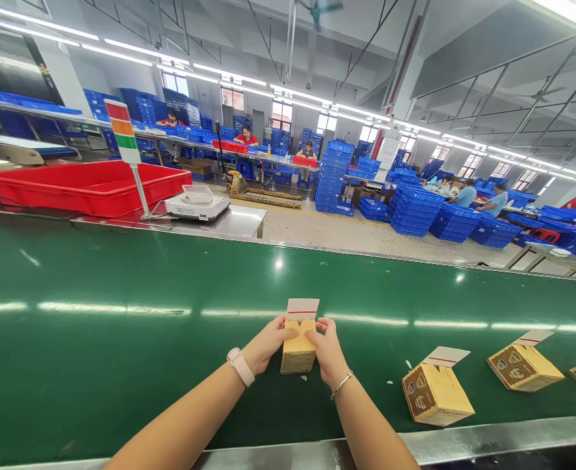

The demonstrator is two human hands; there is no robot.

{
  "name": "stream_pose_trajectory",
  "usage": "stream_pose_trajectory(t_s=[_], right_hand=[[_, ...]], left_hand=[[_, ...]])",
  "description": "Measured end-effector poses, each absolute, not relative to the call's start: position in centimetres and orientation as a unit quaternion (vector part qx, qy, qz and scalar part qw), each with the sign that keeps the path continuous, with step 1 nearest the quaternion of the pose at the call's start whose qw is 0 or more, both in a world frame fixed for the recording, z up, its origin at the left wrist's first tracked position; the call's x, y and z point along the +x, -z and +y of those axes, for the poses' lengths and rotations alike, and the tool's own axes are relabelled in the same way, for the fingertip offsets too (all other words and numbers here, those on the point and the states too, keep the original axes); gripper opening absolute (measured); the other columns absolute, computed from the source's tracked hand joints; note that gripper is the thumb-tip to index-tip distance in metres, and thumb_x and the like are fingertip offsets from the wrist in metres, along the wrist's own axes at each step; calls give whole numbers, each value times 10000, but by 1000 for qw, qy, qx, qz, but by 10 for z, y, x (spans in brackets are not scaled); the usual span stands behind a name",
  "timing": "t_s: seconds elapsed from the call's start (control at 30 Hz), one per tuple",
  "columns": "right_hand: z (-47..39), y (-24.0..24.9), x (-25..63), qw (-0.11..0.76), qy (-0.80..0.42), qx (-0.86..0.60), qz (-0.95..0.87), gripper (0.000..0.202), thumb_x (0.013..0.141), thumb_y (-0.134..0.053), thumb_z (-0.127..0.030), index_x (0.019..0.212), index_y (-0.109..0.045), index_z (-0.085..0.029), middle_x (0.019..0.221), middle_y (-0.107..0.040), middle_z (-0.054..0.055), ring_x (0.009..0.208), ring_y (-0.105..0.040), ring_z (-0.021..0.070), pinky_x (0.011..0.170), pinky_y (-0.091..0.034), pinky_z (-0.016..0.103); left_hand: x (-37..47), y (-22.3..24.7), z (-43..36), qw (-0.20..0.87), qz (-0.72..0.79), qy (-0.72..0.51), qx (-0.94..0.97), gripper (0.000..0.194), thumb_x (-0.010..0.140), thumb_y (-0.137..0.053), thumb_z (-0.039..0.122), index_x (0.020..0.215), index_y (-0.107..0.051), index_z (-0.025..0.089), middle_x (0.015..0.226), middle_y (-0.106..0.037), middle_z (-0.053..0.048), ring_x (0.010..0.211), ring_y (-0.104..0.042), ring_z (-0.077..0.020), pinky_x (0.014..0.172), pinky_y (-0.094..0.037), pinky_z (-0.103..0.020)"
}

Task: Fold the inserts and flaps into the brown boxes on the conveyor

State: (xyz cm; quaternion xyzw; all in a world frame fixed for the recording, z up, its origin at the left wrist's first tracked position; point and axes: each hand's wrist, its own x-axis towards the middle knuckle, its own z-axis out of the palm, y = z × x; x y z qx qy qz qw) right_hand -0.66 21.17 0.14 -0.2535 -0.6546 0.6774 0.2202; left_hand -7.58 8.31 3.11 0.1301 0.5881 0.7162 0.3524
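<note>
**A Little Box That Could Tip Over**

The big green belt [121, 339] runs all the way across. Far behind it sit a red tray [82, 186] and a white scale [197, 203]. Two more yellow boxes [437, 391] [524, 367] lie on the belt off to the right, flaps open, well apart from the hands.

In the middle stands the small yellow box [298, 356], upright on the belt. Its white flap [302, 309] sticks up, still open. The left hand [268, 343] and the right hand [326, 352] are close together, both pinching the box top from each side.

If the fingers press too hard, the thin card could bend. If one hand slips, the box could fall over, or the flap could crease.
</note>
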Motion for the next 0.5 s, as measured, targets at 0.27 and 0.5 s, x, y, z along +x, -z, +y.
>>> stream_pose_trajectory(t_s=[0.27,0.5], right_hand=[[223,-15,2,213,-695,-272,-630,381,585,-634,-289,932,-516,-184,890,-636,81,726,-648,210,624,-557,345],[218,-69,28,473,-603,-170,-620,495,796,-576,-554,1134,-425,-224,1221,-483,136,1139,-535,244,961,-480,431]], left_hand=[[-65,-34,107,389,551,-732,94,569,519,-769,262,1021,-539,125,1036,-637,-168,997,-622,-326,890,-497,-439],[-52,-94,80,134,549,-818,109,630,555,-731,654,943,-511,209,1081,-582,-96,1123,-524,-265,995,-429,-396]])
